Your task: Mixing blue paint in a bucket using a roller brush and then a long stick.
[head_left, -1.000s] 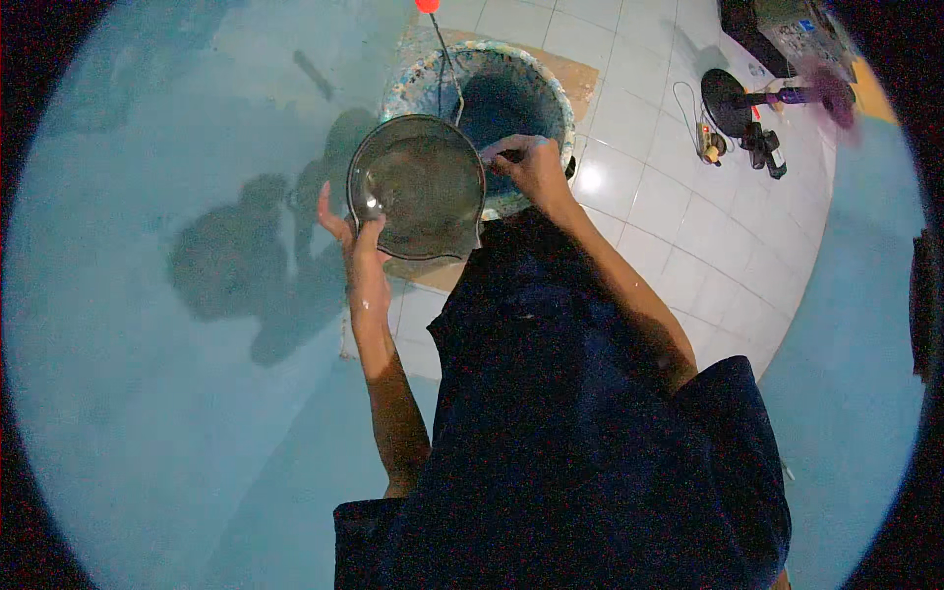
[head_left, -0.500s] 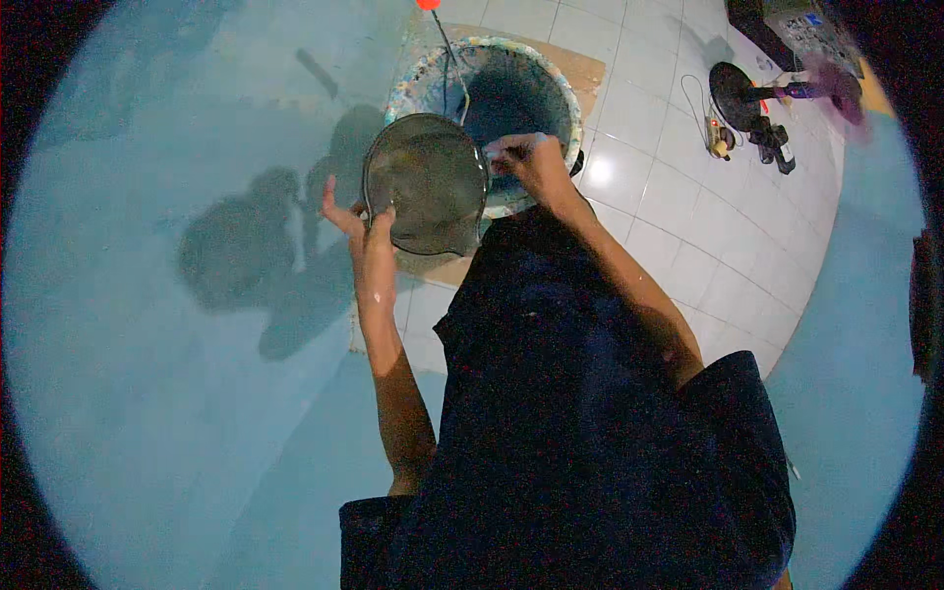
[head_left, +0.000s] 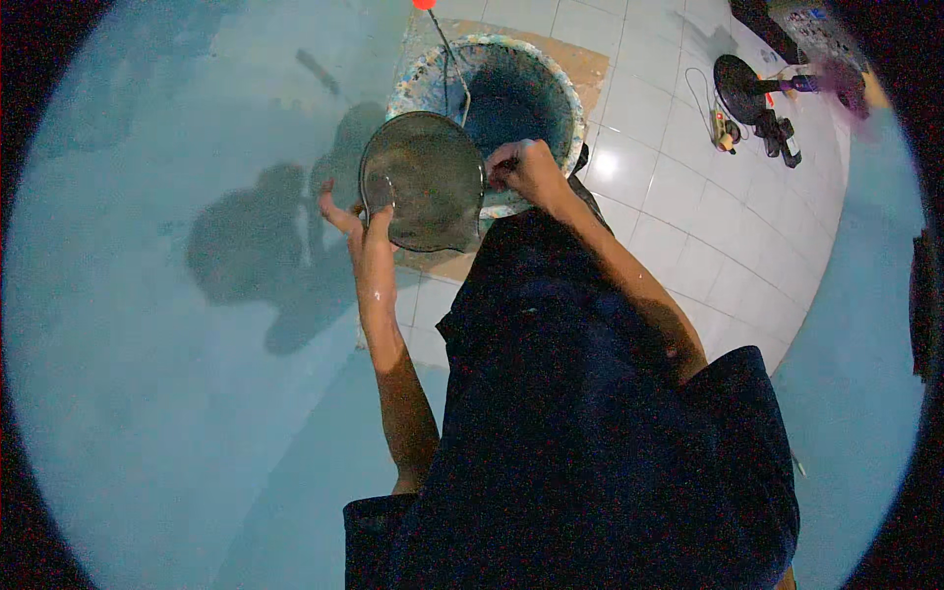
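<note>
A round grey, shallow vessel (head_left: 428,187) with a lip at its lower right is held by my left hand (head_left: 372,228), whose thumb lies over its rim while other fingers stick out to the left. My right hand (head_left: 531,175) is closed at the vessel's right edge; what is in its fingers, if anything, is too dark to make out. Behind both hands stands a paint-spattered bucket (head_left: 560,84) with a dark blue inside, its front partly hidden by the vessel. A thin bent rod (head_left: 447,54) with a red tip (head_left: 424,4) rises from the bucket.
The bucket rests on a tan board (head_left: 590,59) over white tiles (head_left: 669,236). At upper right are a fan (head_left: 737,88) with blurred purple blades, a cable, small black devices (head_left: 777,138) and a dark box (head_left: 767,25). Pale blue surfaces (head_left: 147,393) with shadows flank the tiles.
The vessel and my left hand have shifted slightly right and up in the view, as has the background. My right hand has dropped slightly in the last half second, its fingers staying bent.
</note>
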Demonstrator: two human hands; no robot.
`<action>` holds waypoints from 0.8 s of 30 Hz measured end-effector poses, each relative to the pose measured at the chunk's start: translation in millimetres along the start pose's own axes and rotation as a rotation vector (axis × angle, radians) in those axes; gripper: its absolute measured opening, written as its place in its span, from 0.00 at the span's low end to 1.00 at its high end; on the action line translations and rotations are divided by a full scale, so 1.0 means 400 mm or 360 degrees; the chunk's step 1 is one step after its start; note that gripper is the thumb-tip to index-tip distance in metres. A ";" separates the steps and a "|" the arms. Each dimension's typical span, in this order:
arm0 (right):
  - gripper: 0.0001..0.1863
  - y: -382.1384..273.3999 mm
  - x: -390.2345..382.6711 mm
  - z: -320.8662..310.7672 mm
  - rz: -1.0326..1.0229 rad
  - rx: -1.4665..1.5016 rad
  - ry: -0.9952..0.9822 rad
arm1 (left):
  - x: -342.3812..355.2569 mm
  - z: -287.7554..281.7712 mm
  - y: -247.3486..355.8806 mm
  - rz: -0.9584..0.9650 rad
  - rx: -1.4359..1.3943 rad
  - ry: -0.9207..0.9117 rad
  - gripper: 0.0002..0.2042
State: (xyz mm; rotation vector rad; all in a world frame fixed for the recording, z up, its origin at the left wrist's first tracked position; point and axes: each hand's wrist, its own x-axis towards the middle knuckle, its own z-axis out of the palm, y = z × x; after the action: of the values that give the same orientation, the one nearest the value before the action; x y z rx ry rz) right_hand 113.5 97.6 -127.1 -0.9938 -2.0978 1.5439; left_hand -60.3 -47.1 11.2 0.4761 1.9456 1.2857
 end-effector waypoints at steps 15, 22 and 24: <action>0.08 -0.038 0.012 -0.004 0.0020 -0.0232 0.0096 | 0.011 0.001 -0.011 -0.0020 -0.0031 0.0100 0.38; 0.07 0.021 0.021 0.021 -0.0202 -0.0268 0.0167 | 0.000 0.007 0.003 -0.0069 -0.0170 0.0106 0.39; 0.07 0.023 0.033 0.021 -0.0168 -0.0207 0.0068 | -0.003 0.004 0.002 -0.0051 -0.0184 0.0114 0.39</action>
State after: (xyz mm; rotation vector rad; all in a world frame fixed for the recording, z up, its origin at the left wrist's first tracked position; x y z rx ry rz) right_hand 102.2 102.7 -140.3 -0.9341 -2.2065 1.3394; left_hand -58.3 -46.7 12.3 0.3444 1.9165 1.4029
